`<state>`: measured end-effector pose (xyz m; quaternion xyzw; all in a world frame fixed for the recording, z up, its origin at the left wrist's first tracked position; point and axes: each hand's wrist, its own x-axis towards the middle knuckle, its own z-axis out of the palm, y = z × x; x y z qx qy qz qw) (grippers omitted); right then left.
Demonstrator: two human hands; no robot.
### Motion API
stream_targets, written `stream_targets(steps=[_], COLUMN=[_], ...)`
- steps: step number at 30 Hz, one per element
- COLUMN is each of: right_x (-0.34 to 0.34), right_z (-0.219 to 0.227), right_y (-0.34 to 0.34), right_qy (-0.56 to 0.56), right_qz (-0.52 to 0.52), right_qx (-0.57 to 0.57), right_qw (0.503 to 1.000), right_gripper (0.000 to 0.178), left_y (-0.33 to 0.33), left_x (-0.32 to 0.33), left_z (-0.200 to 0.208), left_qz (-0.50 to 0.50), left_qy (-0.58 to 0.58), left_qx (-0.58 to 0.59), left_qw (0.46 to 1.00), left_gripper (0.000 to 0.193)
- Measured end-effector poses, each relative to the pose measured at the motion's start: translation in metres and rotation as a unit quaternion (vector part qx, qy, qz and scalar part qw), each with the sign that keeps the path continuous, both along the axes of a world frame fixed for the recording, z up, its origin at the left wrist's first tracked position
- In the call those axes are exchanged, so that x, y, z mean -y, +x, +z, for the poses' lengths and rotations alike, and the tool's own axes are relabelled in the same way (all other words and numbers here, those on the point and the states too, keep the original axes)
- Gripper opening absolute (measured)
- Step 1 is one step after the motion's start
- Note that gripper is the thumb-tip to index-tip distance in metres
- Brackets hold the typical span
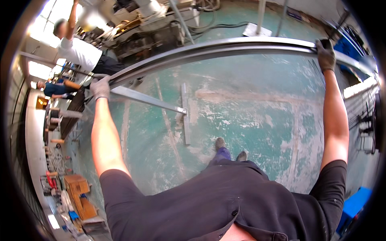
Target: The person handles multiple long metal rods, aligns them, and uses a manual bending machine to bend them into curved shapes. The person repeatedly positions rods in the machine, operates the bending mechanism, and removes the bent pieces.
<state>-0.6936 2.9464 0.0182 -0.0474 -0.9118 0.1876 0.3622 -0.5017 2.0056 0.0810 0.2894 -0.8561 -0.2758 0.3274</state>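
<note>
A long grey metal bar (213, 49) with a lengthwise groove stretches across in front of me, bowed by the lens. My left hand (100, 86), in a light grey glove, is closed on the bar's left end. Far to the right, my right hand (326, 55), in a darker glove, is closed round the bar near its other end. The fingers of both hands are partly hidden. Below the bar's left part, a metal stand (148, 99) slopes down to a flat crosspiece foot (185, 130) on the floor.
Another stand's white base plate (257, 30) sits beyond the bar. A person in a white shirt (80, 54) stands at the upper left, with a person in dark blue (56, 89) farther back. Wooden boxes (78, 186) lie lower left; a blue box (358, 203) is lower right.
</note>
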Motion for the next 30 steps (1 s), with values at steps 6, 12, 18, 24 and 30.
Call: stream_targets(steps=[6, 12, 18, 24, 30], right_x=[0.014, 0.023, -0.023, -0.134, -0.209], right_z=[0.007, 0.012, 0.006, -0.059, -0.106], right_y=[0.006, 0.013, 0.017, 0.079, 0.121], right_qy=[-0.099, -0.103, -0.214, -0.355, -0.426], right_qz=[0.08, 0.052, 0.115, 0.207, 0.237], right_qx=[-0.018, -0.018, -0.023, -0.013, 0.059], right_qw=[0.992, 0.993, 0.97, 0.912, 0.871], right_gripper=[0.026, 0.024, 0.023, 0.018, 0.014], left_y=[0.003, 0.005, 0.053, 0.167, 0.247], left_x=[0.007, -0.021, -0.05, -0.153, -0.263], left_z=[-0.017, -0.001, 0.0, 0.017, -0.017], left_qz=[-0.062, -0.005, -0.003, -0.033, 0.024], left_qy=[0.059, 0.012, 0.071, 0.183, 0.148], left_qx=[-0.106, -0.07, -0.15, -0.172, -0.177], left_qw=[0.991, 0.997, 0.986, 0.967, 0.973], left_gripper=[0.015, 0.012, 0.008, 0.013, 0.015])
